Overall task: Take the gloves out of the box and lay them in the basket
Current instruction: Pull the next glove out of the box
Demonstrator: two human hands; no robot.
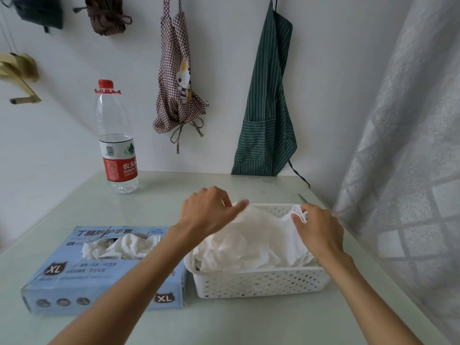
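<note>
A blue glove box (62, 282) lies on the table at the left, with white gloves (119, 247) bunched in its top opening. To its right stands a white perforated basket (261, 282) holding a heap of white gloves (254, 242). My left hand (206, 210) hovers over the basket's far left corner, fingers curled on the far end of a glove. My right hand (318, 227) pinches the cuff of that glove at the basket's far right. The glove stretches between both hands over the heap.
A clear water bottle (117, 143) with a red cap stands at the table's back left. Two aprons, one checked (176, 95) and one green striped (268, 115), hang on the wall. A pale curtain (403, 170) hangs close along the table's right edge.
</note>
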